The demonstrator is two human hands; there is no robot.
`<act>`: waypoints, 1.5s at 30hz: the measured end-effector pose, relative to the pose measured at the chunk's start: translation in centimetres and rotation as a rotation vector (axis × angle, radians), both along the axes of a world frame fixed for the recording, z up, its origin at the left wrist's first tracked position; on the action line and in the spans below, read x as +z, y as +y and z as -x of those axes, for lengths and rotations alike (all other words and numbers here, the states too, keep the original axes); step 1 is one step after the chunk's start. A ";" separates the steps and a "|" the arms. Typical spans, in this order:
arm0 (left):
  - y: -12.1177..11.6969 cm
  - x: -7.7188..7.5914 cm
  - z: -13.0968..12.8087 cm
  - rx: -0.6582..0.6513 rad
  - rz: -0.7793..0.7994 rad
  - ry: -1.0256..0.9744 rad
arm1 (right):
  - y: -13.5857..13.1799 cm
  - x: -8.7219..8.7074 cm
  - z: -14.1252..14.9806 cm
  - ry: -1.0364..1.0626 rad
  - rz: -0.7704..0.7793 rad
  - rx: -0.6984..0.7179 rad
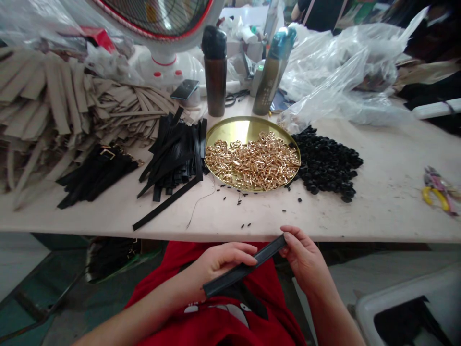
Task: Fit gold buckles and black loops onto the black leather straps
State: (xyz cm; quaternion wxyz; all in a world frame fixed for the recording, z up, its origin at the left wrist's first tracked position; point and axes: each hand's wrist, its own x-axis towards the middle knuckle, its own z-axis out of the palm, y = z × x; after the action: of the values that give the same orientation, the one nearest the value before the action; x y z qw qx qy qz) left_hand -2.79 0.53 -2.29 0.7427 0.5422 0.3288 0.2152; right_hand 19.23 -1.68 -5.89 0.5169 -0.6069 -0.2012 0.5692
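A flat black strap [239,271] is stretched between my hands over my lap, just off the table's front edge. My left hand [225,259] grips it near the middle, fingers on top. At the strap's upper right end, my right hand [300,252] pinches it between thumb and fingers. Beyond them on the table stands a round gold tray [245,126] heaped with small gold buckles [264,161]. Left of the tray lies a pile of black straps [173,156]; right of it is a heap of small black loops [329,163].
Black straps with gold buckles [99,175] lie farther left, before beige strips [54,96]. Two bottles [215,72] and a fan [169,62] stand behind the tray. Clear plastic bags [334,72] fill the back right. Yellow-handled pliers [437,194] rest at the right.
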 end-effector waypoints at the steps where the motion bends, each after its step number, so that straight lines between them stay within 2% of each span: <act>1: 0.1 0.1 0.1 0.009 0.095 0.020 | -0.1 0.1 0.0 -0.024 -0.006 0.013; 4: 0.5 0.6 -0.2 0.002 0.338 0.050 | -0.3 0.8 0.4 -0.106 -0.018 0.066; 6: 0.7 1.1 -0.8 -0.063 0.298 0.068 | -0.3 1.3 0.9 -0.171 -0.019 0.102; 9: 0.8 1.6 -2.1 -0.139 -0.054 0.224 | -0.4 2.1 1.9 -0.255 -0.030 0.149; 12: 0.6 1.6 -3.0 -0.109 -0.441 0.482 | -0.5 2.4 2.6 -0.317 -0.051 0.167; 14: 0.4 1.5 -3.2 -0.103 -0.584 0.581 | -0.7 2.2 2.8 -0.356 -0.069 0.178; 16: 0.3 1.5 -3.1 -0.106 -0.620 0.595 | -0.8 1.9 2.5 -0.397 -0.100 0.201; 18: 0.3 1.6 -2.9 -0.111 -0.513 0.552 | -0.6 1.6 1.6 -0.521 -0.147 0.205; 21: 0.8 1.7 -2.6 -0.086 -0.106 0.395 | 0.5 1.3 -0.9 -0.929 -0.190 0.155; 23: 1.2 1.8 -2.7 -0.025 0.157 0.258 | 1.7 1.2 -3.0 -1.170 -0.196 0.121; 27: 2.2 1.9 -3.1 0.106 0.426 0.085 | 4.9 1.0 -7.3 -1.375 -0.249 0.075; 31: 2.9 1.7 -3.4 0.163 0.515 0.028 | 8.1 0.2 -10.3 -1.489 -0.247 0.048; 34: 3.2 1.4 -3.5 0.178 0.542 0.016 | 9.5 -0.5 -11.3 -1.512 -0.152 0.114; 37: 3.3 1.3 -3.6 0.175 0.576 0.020 | 9.5 -1.1 -11.4 -1.529 -0.054 0.179; 41: 3.4 1.2 -3.5 0.172 0.593 0.012 | 8.2 -1.0 -11.2 -1.486 -0.051 0.290; 45: 3.3 1.2 -3.4 0.168 0.580 -0.006 | 8.3 -0.1 -11.0 -1.531 -0.090 0.256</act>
State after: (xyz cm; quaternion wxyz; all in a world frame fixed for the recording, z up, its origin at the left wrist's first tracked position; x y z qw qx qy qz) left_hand 0.57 3.87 -1.13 0.8473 0.2777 0.4178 0.1745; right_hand 30.19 6.60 -6.00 0.1884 -0.7814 -0.5937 0.0379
